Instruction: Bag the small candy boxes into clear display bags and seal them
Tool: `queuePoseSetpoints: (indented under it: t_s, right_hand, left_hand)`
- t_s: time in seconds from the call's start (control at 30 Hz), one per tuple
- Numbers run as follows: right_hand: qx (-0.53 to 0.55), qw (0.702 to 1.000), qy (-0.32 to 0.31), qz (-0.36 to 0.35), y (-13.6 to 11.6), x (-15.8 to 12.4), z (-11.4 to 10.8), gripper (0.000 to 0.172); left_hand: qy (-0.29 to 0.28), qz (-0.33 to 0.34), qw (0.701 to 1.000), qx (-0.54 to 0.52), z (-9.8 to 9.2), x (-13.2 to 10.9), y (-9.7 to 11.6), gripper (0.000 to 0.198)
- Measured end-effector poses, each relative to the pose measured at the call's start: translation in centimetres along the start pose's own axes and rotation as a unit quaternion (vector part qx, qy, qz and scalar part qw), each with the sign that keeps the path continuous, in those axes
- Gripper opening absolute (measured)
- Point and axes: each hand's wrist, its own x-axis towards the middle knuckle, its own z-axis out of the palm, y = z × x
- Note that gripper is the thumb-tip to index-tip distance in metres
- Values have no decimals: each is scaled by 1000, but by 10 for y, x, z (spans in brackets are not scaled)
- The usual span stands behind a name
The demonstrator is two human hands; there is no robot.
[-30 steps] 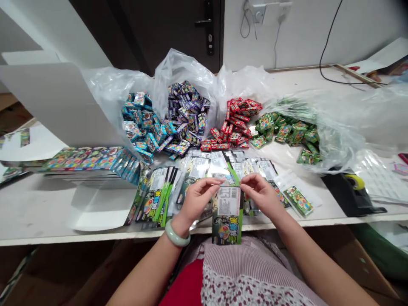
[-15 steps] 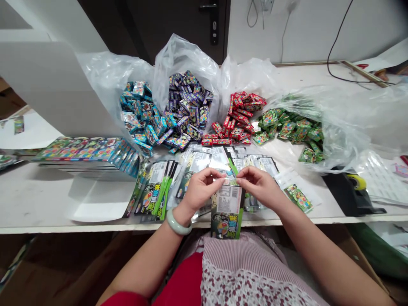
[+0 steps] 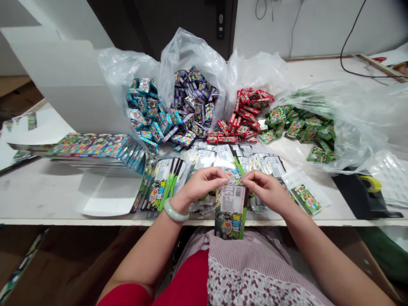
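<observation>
A printed packet (image 3: 230, 216), black and green with a pale label panel, hangs upright at the table's front edge, its lower end against the apron. My left hand (image 3: 207, 182), a pale bangle on its wrist, pinches the packet's top edge from the left. From the right, my right hand (image 3: 263, 187) pinches the same top edge, fingers closed. More flat packets (image 3: 204, 159) of this kind lie loosely piled just behind the hands. To the left, an overlapping stack of packets (image 3: 159, 185) rests on the table.
Behind stand clear plastic bags of small blue boxes (image 3: 143, 106), purple boxes (image 3: 194, 97), red boxes (image 3: 245, 114) and green packs (image 3: 299, 123). An open white carton (image 3: 111, 193) with rows of colourful packs is at left. A black tape dispenser (image 3: 357, 195) sits at right.
The whole view has shifted slightly, so the table's things appear further right. Both hands keep their pinch on the packet's top edge, with little other change.
</observation>
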Motion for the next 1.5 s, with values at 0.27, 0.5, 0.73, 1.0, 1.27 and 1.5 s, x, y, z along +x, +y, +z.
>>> queuePoseSetpoints:
  t_s: [0.27,0.5,0.73,1.0,1.27,1.5]
  right_hand:
    - [-70,981,94,-155,15,-13,16,3]
    - [-49,981,98,-157,10,-6,17,4]
    - [-53,991,62,-103,18,-6,-5,11]
    - [-293,883,324,171,83,-42,-151,13]
    - [-305,871,320,215,109,-36,-152,8]
    - [-216,916,294,167,75,-53,-136,20]
  left_hand:
    - [78,60,995,30,16,-19,-11,8]
    - [100,78,988,87,17,-14,-15,10]
    - [105,72,982,138,14,-12,-19,15]
    - [131,103,978,126,12,-12,-16,6]
    - [126,100,978,136,17,-8,-13,6]
    - [115,112,982,104,19,-7,-17,5]
